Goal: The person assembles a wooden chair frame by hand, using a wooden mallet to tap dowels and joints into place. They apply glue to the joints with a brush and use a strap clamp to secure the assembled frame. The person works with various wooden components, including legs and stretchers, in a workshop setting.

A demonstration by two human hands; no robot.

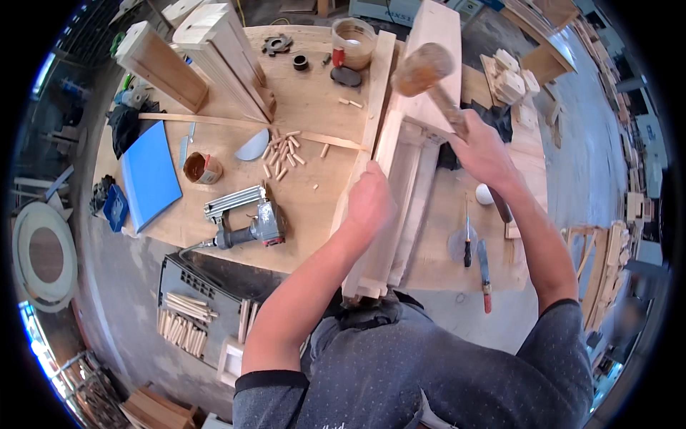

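In my right hand (486, 146) is the handle of a wooden mallet (427, 70), its head raised over the far end of a pale wooden frame (407, 189). The frame lies lengthwise in front of me, made of long rails with a groove between them. My left hand (371, 200) is closed over the frame's left rail, and its fingertips are partly hidden. A thick wooden post (434, 36) stands beyond the mallet. To the left, wooden dowels (283, 151) lie in a loose pile beside a semicircular scraper (252, 145).
A nail gun (250, 218), a brown glue jar (202, 169) and a blue folder (151, 175) occupy the left of the workbench (314, 207). Upright wooden pieces (221, 57) stand behind them. A screwdriver (467, 232) and a red-handled knife (484, 275) lie at right.
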